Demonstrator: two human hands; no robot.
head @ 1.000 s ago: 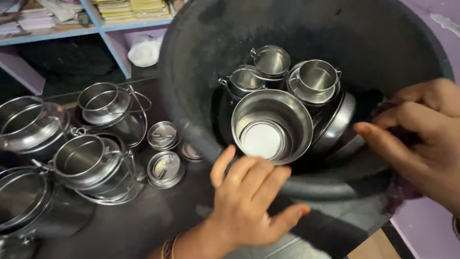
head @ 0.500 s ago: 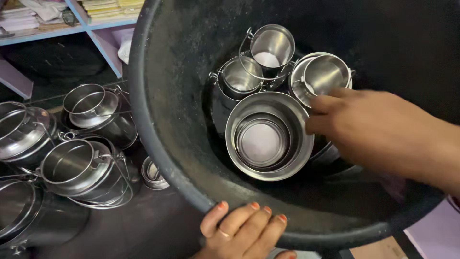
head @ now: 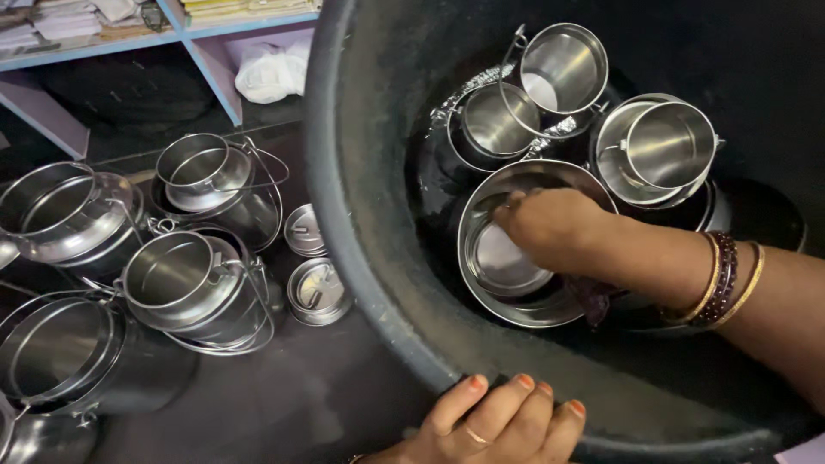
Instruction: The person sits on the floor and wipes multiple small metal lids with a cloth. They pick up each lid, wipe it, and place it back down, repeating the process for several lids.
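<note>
A large black tub (head: 369, 258) fills the right of the view, tilted toward me. My left hand (head: 503, 421) grips its near rim at the bottom edge. My right hand (head: 550, 228), with bangles on the wrist, reaches down into the tub and its fingers close on the rim of the inner steel bowls nested in a wide steel bowl (head: 524, 305). Behind that bowl stand small steel pails with wire handles (head: 563, 69) and a steel cup set in another vessel (head: 666, 146).
Left of the tub, on a dark floor, stand several steel milk cans with handles (head: 180, 283) and two small steel lids (head: 316, 290). A blue shelf with papers (head: 206, 34) and a white bag (head: 271, 73) lie at the back.
My right hand has moved from the tub's right rim down into the nested bowls. My left hand stays on the near rim. The tub has shifted right in the view.
</note>
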